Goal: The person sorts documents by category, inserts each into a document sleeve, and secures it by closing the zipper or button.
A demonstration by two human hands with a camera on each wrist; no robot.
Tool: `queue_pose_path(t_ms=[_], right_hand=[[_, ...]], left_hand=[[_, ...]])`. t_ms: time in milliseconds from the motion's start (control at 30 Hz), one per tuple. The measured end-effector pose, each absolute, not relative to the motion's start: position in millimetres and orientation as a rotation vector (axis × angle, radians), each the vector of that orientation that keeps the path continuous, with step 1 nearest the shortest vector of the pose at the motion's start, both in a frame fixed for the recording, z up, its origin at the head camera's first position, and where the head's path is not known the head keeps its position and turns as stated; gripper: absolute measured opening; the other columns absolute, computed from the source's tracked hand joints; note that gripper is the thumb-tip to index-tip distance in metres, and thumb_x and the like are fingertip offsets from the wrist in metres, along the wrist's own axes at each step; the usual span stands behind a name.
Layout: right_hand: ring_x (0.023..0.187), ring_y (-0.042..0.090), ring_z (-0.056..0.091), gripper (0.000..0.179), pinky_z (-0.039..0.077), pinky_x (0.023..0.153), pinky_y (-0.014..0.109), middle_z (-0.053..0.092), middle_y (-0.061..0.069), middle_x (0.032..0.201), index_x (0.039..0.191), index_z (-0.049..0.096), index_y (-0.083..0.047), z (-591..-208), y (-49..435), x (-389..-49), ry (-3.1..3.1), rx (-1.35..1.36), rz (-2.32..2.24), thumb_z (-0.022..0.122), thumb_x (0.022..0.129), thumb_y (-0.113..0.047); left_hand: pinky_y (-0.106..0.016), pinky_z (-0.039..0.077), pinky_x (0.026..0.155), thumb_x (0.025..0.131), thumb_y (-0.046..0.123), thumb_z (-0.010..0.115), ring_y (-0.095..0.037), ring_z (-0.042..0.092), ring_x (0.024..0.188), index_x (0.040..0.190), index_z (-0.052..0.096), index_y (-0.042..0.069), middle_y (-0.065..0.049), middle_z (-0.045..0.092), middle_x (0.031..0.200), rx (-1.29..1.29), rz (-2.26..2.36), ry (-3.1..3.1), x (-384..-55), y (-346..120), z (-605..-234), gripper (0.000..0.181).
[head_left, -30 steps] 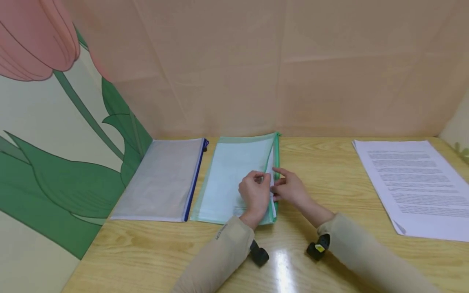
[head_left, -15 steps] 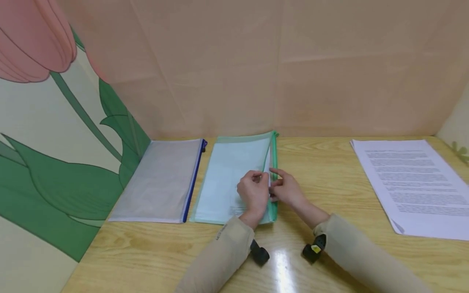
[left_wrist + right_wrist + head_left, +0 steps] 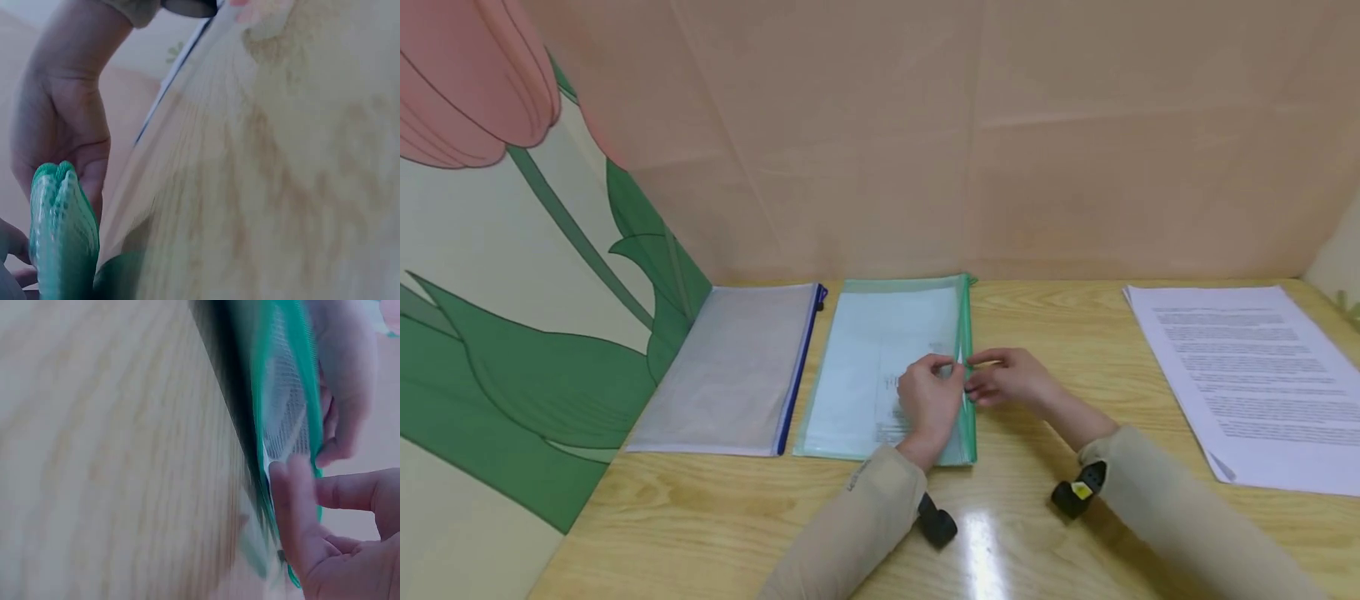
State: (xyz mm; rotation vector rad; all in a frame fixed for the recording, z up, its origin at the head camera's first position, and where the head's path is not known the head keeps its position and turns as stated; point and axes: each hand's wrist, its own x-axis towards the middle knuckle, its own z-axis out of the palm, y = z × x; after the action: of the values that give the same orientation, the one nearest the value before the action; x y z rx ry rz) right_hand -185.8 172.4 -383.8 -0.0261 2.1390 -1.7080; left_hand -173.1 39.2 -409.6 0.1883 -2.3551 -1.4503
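A translucent file pouch [image 3: 850, 367] with a green zip edge lies in the middle of the table, printed paper [image 3: 891, 408] showing through its cover. My left hand [image 3: 931, 404] pinches the cover's edge along the zip side. Seen from the right wrist, the pouch's mouth [image 3: 287, 406] gapes between two green edges. There my right hand [image 3: 350, 550] has fairly straight fingers at the mouth, its fingertips right at the green edges. The left wrist view shows the green zip edge [image 3: 62, 237] end-on, the right hand behind it.
A greyish pouch [image 3: 722, 367] with a blue zip lies to the left. A stack of printed sheets [image 3: 1255, 367] lies at the right. A pinkish-brown sheet [image 3: 970, 142] hangs behind the table, and a tulip-painted wall [image 3: 512, 333] borders the left.
The pouch's lifted cover has come down and its gap has narrowed, leaving less white paper exposed at the zip side. My right hand has drawn slightly back to the right.
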Motion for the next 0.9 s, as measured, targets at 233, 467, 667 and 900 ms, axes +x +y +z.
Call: queue_pose_path(t_ms=[233,467,667,900], right_hand=[[0.078,0.013,0.068,0.041,0.057,0.074,0.029,0.072,0.013,0.094,0.129,0.047,0.016,-381,182,-193,2.286,-0.018,-1.608,0.052,0.095,-0.007],[0.072,0.005,0.06,0.04,0.052,0.067,0.02,0.071,0.01,0.092,0.125,0.051,0.017,-378,185,-206,2.411,-0.007,-1.572,0.055,0.093,-0.008],[0.075,-0.002,0.057,0.043,0.05,0.072,0.016,0.06,0.028,0.122,0.13,0.048,0.015,-384,192,-226,2.447,0.072,-1.611,0.051,0.093,-0.008],[0.08,-0.006,0.055,0.049,0.048,0.078,0.014,0.048,0.026,0.139,0.137,0.043,0.011,-391,192,-250,2.358,0.217,-1.777,0.05,0.093,-0.009]], left_hand=[[-0.033,0.052,0.067,0.082,0.021,0.072,-0.022,0.068,0.082,0.096,0.076,0.012,-0.004,0.074,0.092,0.07,-1.322,-2.625,-167,41,-402,0.017],[-0.032,0.053,0.074,0.088,0.013,0.061,-0.022,0.069,0.085,0.099,0.074,0.007,-0.005,0.074,0.094,-0.214,-0.946,-2.797,-170,33,-387,0.018],[-0.03,0.052,0.074,0.091,0.009,0.052,-0.023,0.064,0.091,0.108,0.069,0.004,-0.009,0.069,0.101,-0.516,-0.547,-3.018,-208,21,-369,0.025],[-0.034,0.044,0.1,0.101,0.021,0.041,-0.024,0.049,0.123,0.139,0.046,0.004,-0.011,0.05,0.135,-0.608,-0.385,-3.188,-251,12,-377,0.041]])
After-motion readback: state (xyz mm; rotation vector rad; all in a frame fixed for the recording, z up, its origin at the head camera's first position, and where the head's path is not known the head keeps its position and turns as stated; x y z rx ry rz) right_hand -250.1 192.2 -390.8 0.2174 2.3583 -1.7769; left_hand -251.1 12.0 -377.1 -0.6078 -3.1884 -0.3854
